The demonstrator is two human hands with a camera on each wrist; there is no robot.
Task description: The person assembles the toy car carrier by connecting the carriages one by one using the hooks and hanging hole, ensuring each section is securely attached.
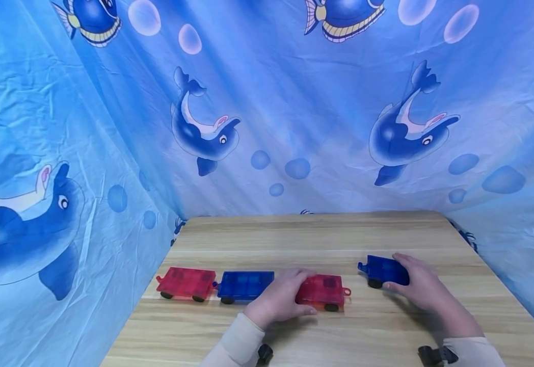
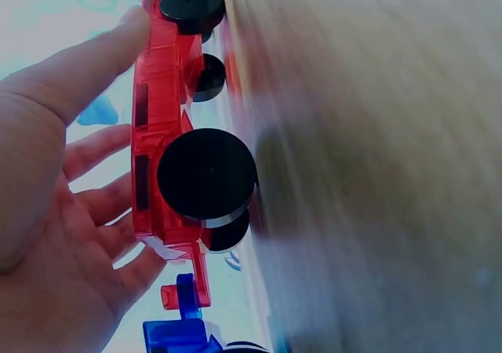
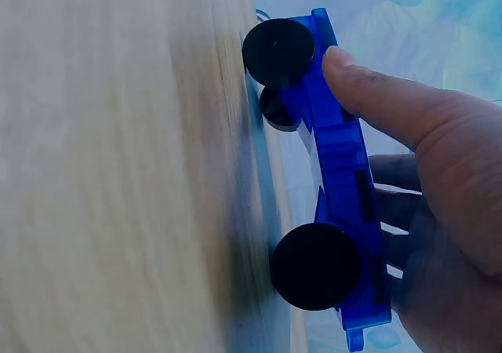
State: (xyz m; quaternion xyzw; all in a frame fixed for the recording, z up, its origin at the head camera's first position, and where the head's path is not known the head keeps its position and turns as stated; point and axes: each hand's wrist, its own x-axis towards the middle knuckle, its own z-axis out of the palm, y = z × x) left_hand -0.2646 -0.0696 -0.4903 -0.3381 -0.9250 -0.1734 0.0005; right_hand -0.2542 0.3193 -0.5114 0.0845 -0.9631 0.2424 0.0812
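Note:
My left hand [image 1: 279, 299] grips a clear red toy train car [image 1: 326, 289] with black wheels, thumb on the near side and fingers on the far side. A ring sticks out from this car's right end. In the left wrist view, its other end meets the hook of a blue car [image 2: 172, 336]. Further right, my right hand [image 1: 422, 286] holds another blue toy train car [image 1: 382, 270] between thumb and fingers. That car's hook points left, apart from the red car's ring. The right wrist view shows its black wheels [image 3: 315, 267] side-on.
At the left of the wooden table [image 1: 313, 234] stands a second red car [image 1: 188, 282], its right end meeting the hook of the blue car [image 1: 245, 283] in the row. A blue cloth [image 1: 267, 127] printed with dolphins and bubbles hangs behind and beside the table.

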